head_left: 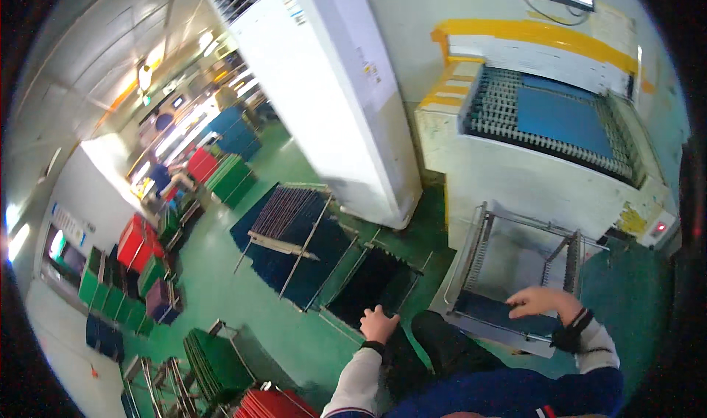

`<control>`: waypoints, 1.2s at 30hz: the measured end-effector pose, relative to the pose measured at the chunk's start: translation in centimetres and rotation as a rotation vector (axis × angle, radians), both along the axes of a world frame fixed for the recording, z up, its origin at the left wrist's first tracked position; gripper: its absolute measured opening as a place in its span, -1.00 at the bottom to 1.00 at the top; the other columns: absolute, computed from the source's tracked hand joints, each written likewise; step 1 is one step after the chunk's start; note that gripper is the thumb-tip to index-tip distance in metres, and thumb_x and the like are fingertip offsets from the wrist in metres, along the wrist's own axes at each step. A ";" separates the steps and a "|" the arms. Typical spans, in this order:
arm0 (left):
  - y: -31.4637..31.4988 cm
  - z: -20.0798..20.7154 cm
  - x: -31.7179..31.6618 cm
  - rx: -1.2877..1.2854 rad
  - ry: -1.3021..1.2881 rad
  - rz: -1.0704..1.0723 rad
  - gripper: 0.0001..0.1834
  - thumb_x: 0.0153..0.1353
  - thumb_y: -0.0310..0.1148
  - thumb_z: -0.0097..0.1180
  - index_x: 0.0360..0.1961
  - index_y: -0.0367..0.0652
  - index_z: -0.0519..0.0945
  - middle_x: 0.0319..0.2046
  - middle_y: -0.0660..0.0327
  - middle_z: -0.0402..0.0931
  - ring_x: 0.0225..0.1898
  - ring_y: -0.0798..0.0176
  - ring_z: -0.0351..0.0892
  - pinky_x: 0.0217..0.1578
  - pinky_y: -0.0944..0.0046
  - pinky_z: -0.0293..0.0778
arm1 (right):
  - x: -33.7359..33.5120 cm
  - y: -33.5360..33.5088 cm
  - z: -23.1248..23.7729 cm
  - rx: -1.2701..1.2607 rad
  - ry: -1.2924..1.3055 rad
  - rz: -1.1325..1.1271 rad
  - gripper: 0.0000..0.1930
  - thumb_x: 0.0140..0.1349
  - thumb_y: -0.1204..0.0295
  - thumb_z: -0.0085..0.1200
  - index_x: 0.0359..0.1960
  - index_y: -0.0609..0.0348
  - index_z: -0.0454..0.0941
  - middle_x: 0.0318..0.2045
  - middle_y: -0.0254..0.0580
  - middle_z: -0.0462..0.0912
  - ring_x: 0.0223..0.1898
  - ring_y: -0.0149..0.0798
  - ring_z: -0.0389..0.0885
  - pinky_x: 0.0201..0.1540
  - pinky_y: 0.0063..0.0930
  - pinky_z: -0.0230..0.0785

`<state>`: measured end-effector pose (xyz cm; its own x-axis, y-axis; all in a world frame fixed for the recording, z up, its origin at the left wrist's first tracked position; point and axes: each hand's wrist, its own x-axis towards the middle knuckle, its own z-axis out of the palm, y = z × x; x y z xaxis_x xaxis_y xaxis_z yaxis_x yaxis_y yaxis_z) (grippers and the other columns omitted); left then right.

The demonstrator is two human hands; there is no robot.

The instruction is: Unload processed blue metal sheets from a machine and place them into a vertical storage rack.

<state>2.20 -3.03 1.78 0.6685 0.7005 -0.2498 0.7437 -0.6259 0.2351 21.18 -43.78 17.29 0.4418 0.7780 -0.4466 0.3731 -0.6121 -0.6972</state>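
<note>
My left hand [379, 324] is at the near edge of a dark, slotted rack [375, 282] standing low on the floor. Its fingers are spread, and I see nothing held in them. To the right, my right hand [543, 304] reaches over the near end of a metal-framed rack [477, 252] with toothed sides. Beneath its fingers lies a dark blue panel [482, 307] inside that rack. The fingers point left and stand apart from the thumb; whether they touch the panel is hard to tell.
A cream machine [508, 190] with a roller bed carries a blue panel [563, 116]. A tall white air conditioner [331, 86] stands beside it. A rack of dark blue panels [294, 234] is ahead left. Green panels [213, 359] and red bins [140, 243] line the left; someone [163, 175] sits farther back.
</note>
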 end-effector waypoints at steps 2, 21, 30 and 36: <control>0.5 -0.4 -0.9 0.013 -0.020 0.023 -0.14 0.01 0.30 0.31 0.20 -0.08 0.52 0.10 -0.12 0.45 0.08 -0.30 0.51 0.04 -0.15 0.53 | -1.4 0.3 0.4 -0.146 -0.165 0.006 -0.45 0.23 -0.05 0.20 0.00 0.20 0.66 -0.12 0.13 0.71 -0.04 0.15 0.67 0.04 -0.07 0.49; 0.1 0.1 -0.5 -0.022 -0.062 0.043 -0.22 -0.01 0.18 0.31 0.17 -0.05 0.55 0.07 -0.09 0.46 0.05 -0.27 0.53 0.02 -0.17 0.52 | -1.4 -1.6 -7.1 -0.168 -0.421 -0.177 -0.60 0.06 0.15 0.29 -0.20 0.24 0.73 -0.31 0.23 0.69 -0.21 0.24 0.67 -0.09 -0.01 0.48; 0.0 0.1 -0.5 0.022 -0.098 0.050 -0.33 -0.04 0.11 0.37 0.02 -0.08 0.60 -0.03 -0.03 0.48 0.00 -0.24 0.54 -0.09 -0.15 0.56 | -0.9 -2.0 -8.5 -0.158 -0.369 -0.219 -0.61 0.05 0.18 0.28 -0.19 0.22 0.72 -0.35 0.19 0.69 -0.26 0.17 0.69 -0.16 -0.08 0.49; 0.2 0.2 -0.7 -0.013 -0.065 0.049 -0.26 -0.01 0.20 0.30 0.10 -0.07 0.58 0.04 -0.10 0.47 0.05 -0.29 0.52 0.00 -0.17 0.54 | -0.9 -1.7 -8.0 -0.180 -0.316 -0.215 -0.61 0.06 0.16 0.27 -0.20 0.22 0.72 -0.38 0.19 0.68 -0.30 0.16 0.68 -0.19 -0.08 0.47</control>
